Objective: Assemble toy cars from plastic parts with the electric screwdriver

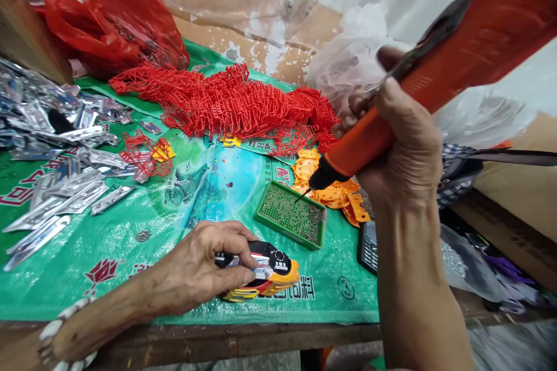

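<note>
Electric screwdriver (391,122) is gripped by right hand (402,145), bit dipped at screw tray (290,214); toy car (261,272) pinned by left hand (204,266). Bit best kept vertical for pickup.

orange screwdriver (435,58) rear cut off top-right; toy car (261,275) partly hidden by left hand (204,266).

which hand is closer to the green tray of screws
Right. The right hand is above and beside the green rectangular screw tray, holding the orange electric screwdriver over it; the left hand is below-left.
</note>
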`<state>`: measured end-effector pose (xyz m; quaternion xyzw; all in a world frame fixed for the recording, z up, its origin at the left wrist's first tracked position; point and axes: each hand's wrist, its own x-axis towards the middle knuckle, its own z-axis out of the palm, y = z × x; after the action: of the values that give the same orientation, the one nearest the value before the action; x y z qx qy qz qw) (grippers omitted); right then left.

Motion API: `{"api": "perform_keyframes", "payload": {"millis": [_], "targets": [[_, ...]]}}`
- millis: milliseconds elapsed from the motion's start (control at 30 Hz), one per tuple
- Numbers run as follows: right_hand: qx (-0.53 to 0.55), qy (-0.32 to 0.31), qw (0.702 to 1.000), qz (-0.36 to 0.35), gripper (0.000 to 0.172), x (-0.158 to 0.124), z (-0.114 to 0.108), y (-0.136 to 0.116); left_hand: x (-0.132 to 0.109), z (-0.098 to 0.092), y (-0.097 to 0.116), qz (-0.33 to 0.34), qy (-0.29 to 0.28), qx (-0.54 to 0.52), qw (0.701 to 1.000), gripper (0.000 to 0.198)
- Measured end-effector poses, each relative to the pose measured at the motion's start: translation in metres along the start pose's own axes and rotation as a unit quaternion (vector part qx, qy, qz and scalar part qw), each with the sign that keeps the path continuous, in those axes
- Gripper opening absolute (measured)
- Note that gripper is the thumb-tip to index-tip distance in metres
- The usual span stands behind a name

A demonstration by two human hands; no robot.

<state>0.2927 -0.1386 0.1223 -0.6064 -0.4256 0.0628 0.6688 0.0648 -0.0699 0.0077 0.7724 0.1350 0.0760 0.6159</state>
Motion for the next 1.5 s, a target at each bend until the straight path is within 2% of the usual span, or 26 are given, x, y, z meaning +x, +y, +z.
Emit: {"api": "perform_keyframes", "payload": {"millis": [67, 200, 467, 600, 733, 867, 1033, 1267, 1500], "targets": [[0.075, -0.034, 0.996, 0.038, 0.026, -0.008, 0.001, 0.000, 0.001, 0.000, 0.000, 0.015, -0.006, 0.004, 1.000, 0.016], [0.139, 0.009, 0.987, 0.078, 0.031, -0.022, 0.007, 0.012, 0.002, 0.001, -0.001, 0.029, -0.009, 0.010, 0.999, 0.015], [0.148, 0.094, 0.984, 0.037, 0.029, -0.030, 0.020, 0.033, 0.002, 0.002, -0.002, 0.014, -0.017, 0.002, 1.000, 0.012], [0.156, 0.091, 0.983, 0.020, 0.026, -0.029, 0.023, 0.036, 0.004, 0.001, 0.000, 0.004, -0.018, 0.013, 1.000, 0.011], [0.151, 0.097, 0.984, 0.009, 0.023, -0.030, 0.025, 0.037, 0.003, 0.004, -0.001, 0.025, -0.012, 0.011, 1.000, 0.014], [0.146, 0.099, 0.984, 0.012, 0.024, -0.030, 0.026, 0.039, 0.001, 0.007, -0.006, 0.061, 0.005, 0.005, 0.998, 0.013], [0.158, 0.096, 0.983, 0.010, 0.022, -0.029, 0.027, 0.042, -0.003, 0.010, -0.016, 0.051, 0.033, 0.035, 0.998, 0.010], [0.135, 0.098, 0.986, -0.004, 0.021, -0.031, 0.029, 0.040, -0.009, 0.007, -0.020, 0.071, 0.037, 0.076, 0.994, 0.011], [0.104, 0.089, 0.990, -0.020, 0.022, -0.034, 0.030, 0.042, -0.003, 0.009, -0.012, 0.084, 0.013, 0.042, 0.996, 0.013]]}}
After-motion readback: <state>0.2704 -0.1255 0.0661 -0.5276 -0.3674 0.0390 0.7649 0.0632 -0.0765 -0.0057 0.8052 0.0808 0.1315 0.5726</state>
